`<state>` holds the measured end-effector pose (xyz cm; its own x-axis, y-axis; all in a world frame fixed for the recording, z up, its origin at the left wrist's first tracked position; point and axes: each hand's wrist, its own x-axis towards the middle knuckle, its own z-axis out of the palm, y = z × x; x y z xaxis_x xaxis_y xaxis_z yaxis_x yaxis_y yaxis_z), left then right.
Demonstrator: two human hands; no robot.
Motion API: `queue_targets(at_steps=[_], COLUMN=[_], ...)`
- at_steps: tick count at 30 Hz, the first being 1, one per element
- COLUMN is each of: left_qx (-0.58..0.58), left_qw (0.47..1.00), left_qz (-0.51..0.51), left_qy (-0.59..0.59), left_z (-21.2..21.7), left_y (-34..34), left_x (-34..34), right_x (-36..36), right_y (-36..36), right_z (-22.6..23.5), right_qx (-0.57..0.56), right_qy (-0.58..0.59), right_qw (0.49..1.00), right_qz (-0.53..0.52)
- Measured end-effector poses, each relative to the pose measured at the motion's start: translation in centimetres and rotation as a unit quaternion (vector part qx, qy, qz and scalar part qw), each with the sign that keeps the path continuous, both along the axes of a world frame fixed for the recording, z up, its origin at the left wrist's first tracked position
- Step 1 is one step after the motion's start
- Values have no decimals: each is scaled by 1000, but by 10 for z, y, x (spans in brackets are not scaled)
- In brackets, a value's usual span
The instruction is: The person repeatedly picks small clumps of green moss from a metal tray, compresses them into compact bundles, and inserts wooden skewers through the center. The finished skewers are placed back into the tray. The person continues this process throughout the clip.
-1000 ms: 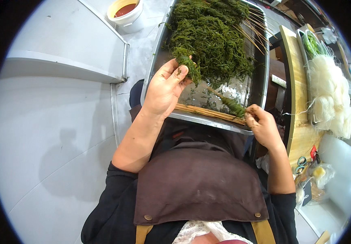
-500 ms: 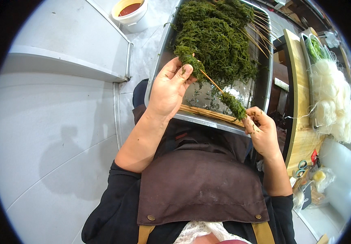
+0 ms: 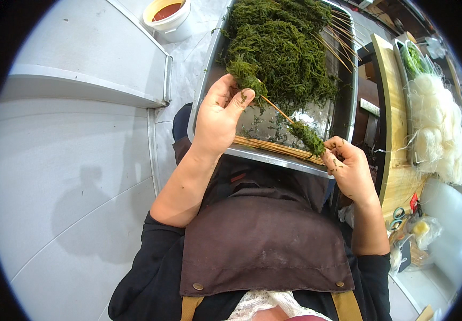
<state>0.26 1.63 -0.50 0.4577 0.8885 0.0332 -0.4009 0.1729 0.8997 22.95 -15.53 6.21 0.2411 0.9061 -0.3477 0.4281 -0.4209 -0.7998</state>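
Note:
A thin wooden skewer (image 3: 276, 109) slants across the near part of the metal tray (image 3: 343, 123). Dark green seaweed is bunched on it near both ends, with bare wood between. My left hand (image 3: 221, 115) pinches the upper bunch of seaweed (image 3: 244, 75), thumb on top and fingers partly hidden beneath. At the lower end, my right hand (image 3: 346, 166) is closed, its fingertips against the skewer's end beside the smaller seaweed bunch (image 3: 307, 137). Behind my hands lies a big heap of seaweed (image 3: 282, 45). Bare skewers (image 3: 279, 149) rest along the tray's near edge.
Several skewer ends (image 3: 343, 37) stick out of the heap at the right. A white bucket (image 3: 168, 24) of reddish liquid stands at the far left. On the right, a wooden board (image 3: 397, 134) lies beside a container of white noodle-like strands (image 3: 432, 123); scissors (image 3: 397, 215) are nearer me.
Both hands keep their hold on the skewer and have hardly moved. The view has shifted slightly, and my right forearm sits a little farther right.

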Motion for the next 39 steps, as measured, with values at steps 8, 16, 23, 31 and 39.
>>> queue_targets(at_steps=[8,16,23,31,39], left_qx=[161,34,-154,-188,-185], left_qw=[979,997,982,981,978], left_qz=[49,63,0,-25,20], left_qy=[118,13,-112,-52,-92], left_z=[0,13,8,10,9], left_y=[-11,-7,-5,-11,11], left_x=[2,11,7,17,39], right_x=[1,-12,-14,-19,-47], right_y=[1,4,11,30,66], right_z=[-14,-40,-56,-56,-63], right_qx=[7,40,78,115,137], right_qy=[1,51,157,178,205], right_qw=[1000,995,981,977,967], right_qz=[-30,-72,-85,-40,-65])
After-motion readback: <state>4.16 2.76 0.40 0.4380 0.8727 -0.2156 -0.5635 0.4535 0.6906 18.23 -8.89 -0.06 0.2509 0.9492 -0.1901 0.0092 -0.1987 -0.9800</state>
